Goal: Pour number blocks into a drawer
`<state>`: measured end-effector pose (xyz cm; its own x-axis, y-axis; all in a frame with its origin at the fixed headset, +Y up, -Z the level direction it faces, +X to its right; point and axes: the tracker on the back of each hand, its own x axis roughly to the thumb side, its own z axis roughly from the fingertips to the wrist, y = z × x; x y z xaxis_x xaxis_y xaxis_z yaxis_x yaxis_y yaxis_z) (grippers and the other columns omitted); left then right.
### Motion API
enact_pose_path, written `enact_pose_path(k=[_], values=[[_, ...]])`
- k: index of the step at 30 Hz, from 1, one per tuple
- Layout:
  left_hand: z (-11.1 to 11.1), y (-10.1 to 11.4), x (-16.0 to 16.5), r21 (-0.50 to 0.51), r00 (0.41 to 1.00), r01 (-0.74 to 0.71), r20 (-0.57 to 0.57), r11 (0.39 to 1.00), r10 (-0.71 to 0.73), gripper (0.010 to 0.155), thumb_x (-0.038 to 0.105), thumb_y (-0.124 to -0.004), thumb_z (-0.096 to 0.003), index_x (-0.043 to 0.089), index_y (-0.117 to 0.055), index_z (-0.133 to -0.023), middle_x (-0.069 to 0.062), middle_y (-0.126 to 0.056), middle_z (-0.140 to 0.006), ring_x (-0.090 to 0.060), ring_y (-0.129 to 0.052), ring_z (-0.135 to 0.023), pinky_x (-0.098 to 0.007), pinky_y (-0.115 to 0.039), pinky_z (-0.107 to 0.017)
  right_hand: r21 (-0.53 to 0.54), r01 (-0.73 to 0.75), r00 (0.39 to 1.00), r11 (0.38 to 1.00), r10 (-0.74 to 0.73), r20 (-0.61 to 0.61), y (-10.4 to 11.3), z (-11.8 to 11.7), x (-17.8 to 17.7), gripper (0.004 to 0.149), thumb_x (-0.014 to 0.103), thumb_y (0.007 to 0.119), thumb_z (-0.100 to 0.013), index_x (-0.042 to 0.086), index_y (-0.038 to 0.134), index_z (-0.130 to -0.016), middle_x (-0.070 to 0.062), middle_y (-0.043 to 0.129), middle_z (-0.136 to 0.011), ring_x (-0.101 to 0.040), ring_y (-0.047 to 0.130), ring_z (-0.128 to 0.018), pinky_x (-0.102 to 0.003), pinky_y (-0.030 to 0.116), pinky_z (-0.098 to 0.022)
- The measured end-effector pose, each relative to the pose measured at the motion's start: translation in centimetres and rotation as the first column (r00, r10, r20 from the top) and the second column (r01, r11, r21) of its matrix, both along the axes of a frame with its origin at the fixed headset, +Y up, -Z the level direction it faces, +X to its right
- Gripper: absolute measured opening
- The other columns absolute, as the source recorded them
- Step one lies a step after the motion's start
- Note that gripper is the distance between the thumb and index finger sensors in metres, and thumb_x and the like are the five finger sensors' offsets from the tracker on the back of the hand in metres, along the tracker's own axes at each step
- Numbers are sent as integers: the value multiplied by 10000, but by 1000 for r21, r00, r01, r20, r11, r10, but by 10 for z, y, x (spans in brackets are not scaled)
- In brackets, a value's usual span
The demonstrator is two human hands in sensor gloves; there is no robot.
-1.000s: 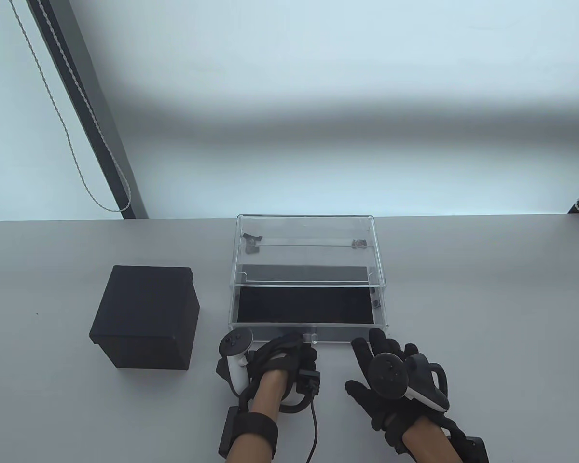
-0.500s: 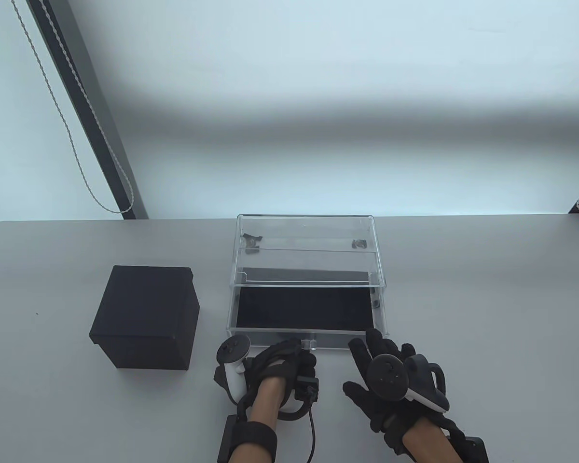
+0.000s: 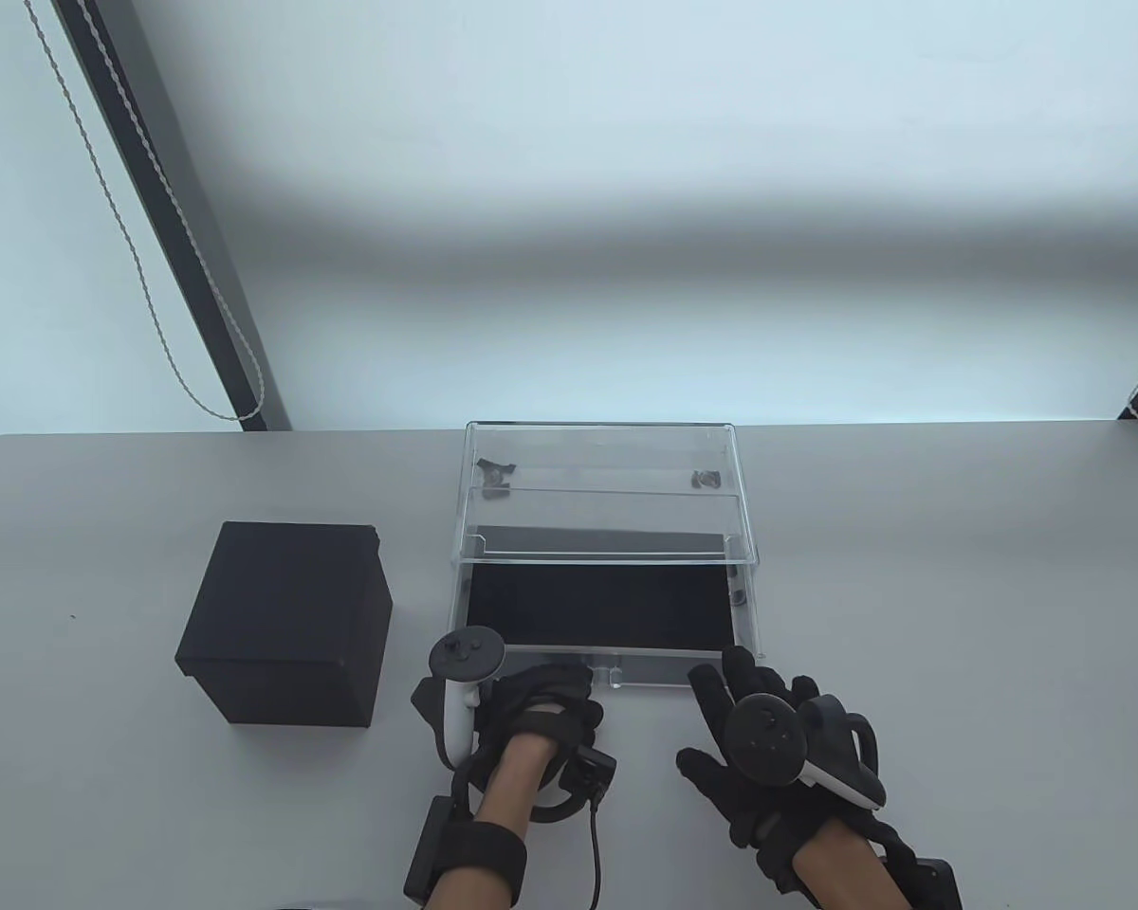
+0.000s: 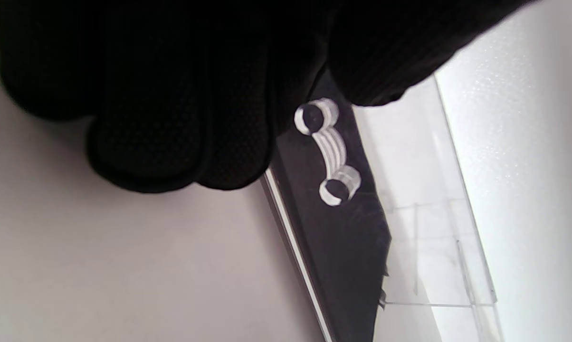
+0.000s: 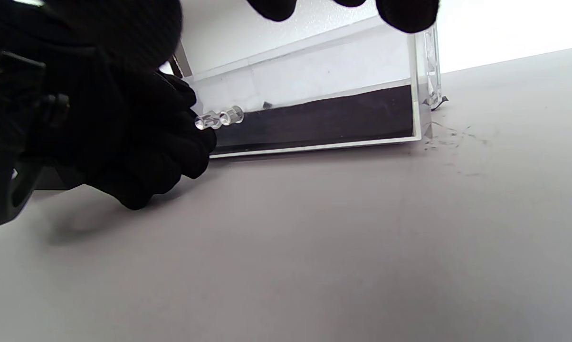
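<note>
A clear acrylic case (image 3: 602, 464) stands mid-table with its drawer (image 3: 669, 668) pulled out toward me. The drawer has a black liner and holds no blocks that I can see. Its clear handle (image 3: 609, 675) is bare in the left wrist view (image 4: 328, 152) and right wrist view (image 5: 218, 118). My left hand (image 3: 541, 697) rests on the table just left of the handle, fingers (image 4: 172, 133) curled, holding nothing. My right hand (image 3: 749, 701) lies open with spread fingers at the drawer's front right corner. A closed black box (image 3: 284, 621) stands to the left.
Small dark bits (image 3: 496, 471) lie at the back of the case. A beaded cord (image 3: 152, 313) hangs along a dark post behind the table's left corner. Bare grey table (image 3: 958, 616) lies to the right of the case.
The drawer came a little further out toward me. My left hand then came off the handle and shifted slightly left. My right hand barely moved.
</note>
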<state>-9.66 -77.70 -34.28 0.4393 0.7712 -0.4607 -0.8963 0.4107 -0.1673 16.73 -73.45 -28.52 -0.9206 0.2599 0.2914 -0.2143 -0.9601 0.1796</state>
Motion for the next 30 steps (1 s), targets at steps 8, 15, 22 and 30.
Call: enact_pose_path(k=[8,15,22,30], values=[[0,45,-3,171,942,276,147,946,-302,630,514,-726,-450,51,-784,-874,-183,-985,-806,-389,-973,-639,-614,-738,-531,-7,1,1000,1000,-1,4,2,1,1,827,600,708,-410,215,330,-1037,-215,254,-1098,-524,431,-973,-755,296,-659],[4,96,-16,371,881,375,144,850,-451,643,522,-702,-453,77,-756,-915,-187,-946,-872,-419,-925,-716,-638,-692,-574,-4,7,1000,1000,-7,15,3,0,3,827,599,709,-409,213,332,-1036,-217,262,-1097,-524,439,-970,-755,300,-658],[3,142,-58,486,815,488,42,725,-577,683,543,-695,-455,123,-651,-991,-180,-815,-1007,-442,-789,-866,-662,-571,-666,0,7,1000,1000,-7,20,4,0,5,826,598,709,-409,211,334,-1036,-219,267,-1096,-526,441,-968,-755,304,-657],[-3,160,-122,472,801,553,-74,687,-594,715,558,-690,-458,186,-544,-1050,-150,-581,-1155,-425,-542,-1034,-680,-366,-740,-7,5,1000,1000,-5,17,4,0,6,826,599,708,-409,211,336,-1035,-220,272,-1095,-527,444,-967,-754,306,-657]])
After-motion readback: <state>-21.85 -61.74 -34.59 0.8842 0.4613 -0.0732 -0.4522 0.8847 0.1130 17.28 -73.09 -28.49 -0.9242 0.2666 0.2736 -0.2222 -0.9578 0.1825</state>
